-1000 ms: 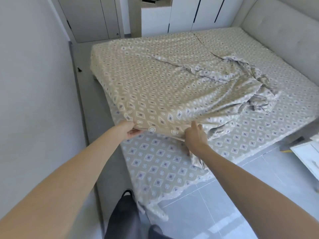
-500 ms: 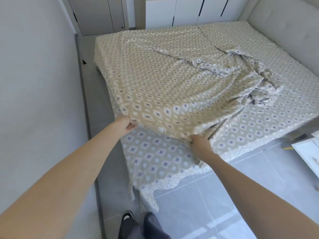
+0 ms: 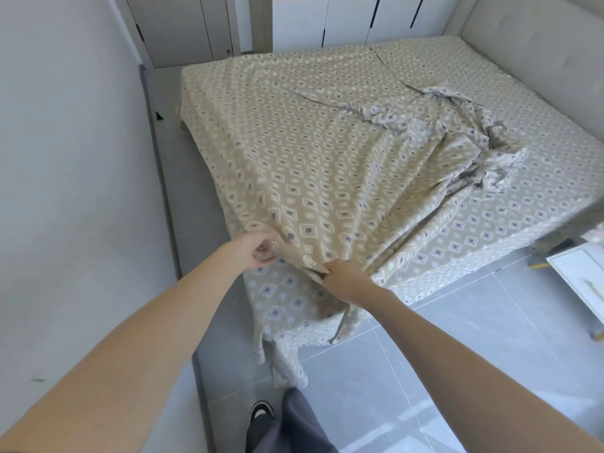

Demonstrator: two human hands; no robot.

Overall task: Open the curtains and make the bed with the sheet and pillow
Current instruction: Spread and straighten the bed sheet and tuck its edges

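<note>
A beige sheet (image 3: 327, 178) with a diamond and circle pattern lies over the bed (image 3: 539, 204), which wears a matching fitted cover. The sheet is bunched into a crumpled heap at the right middle of the mattress. At the bed's near corner my left hand (image 3: 258, 251) grips the sheet's near edge. My right hand (image 3: 346, 277) grips the same edge a little to the right, with folds fanning out from it. Part of the fabric hangs off the corner onto the floor. No pillow or curtain is in view.
A grey wall (image 3: 65, 191) runs close along the left, leaving a narrow floor strip beside the bed. The padded headboard (image 3: 539, 44) stands at the far right. White wardrobe doors (image 3: 327, 24) are behind the bed. A white cabinet (image 3: 581, 282) sits at the right edge. My foot (image 3: 261, 413) is on the grey tiles.
Both hands have pulled the sheet's edge toward me and moved closer together at the bed's corner. More fabric now covers the left side and folds radiate from my right hand.
</note>
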